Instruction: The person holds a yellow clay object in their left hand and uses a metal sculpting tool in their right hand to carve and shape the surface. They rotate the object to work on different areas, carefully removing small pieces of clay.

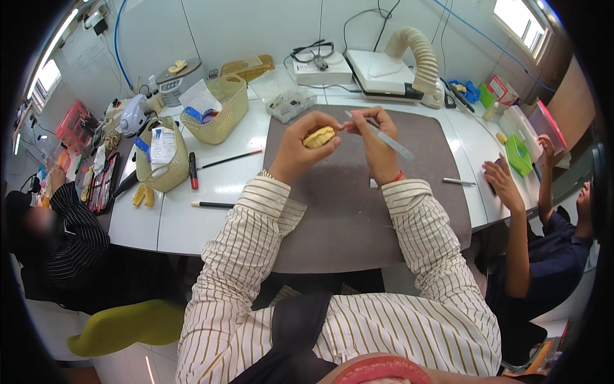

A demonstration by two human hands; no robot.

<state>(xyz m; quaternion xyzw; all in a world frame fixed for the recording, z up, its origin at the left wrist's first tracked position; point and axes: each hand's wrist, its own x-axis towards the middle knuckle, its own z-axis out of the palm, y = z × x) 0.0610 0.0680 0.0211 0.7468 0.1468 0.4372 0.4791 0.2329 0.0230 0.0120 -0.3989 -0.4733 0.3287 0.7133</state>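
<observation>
Over the brown mat (352, 217), my left hand (295, 148) is closed round a yellow plaster dental cast (319, 137), its toothed side turned toward my other hand. My right hand (382, 153) grips a slim tool with a flat, pale blue-grey handle (396, 146) that sticks out to the right. The fingertips of both hands come close together beside the cast. What the tool's working end looks like, and whether it touches the cast, I cannot make out.
Left of the mat are two woven baskets (187, 150), a red-and-black marker (193, 171), a thin brush (230, 159) and another yellow cast (143, 196). Behind stands a white dust extractor with a hose (384, 73). A metal tool (458, 182) lies right. People sit on both sides.
</observation>
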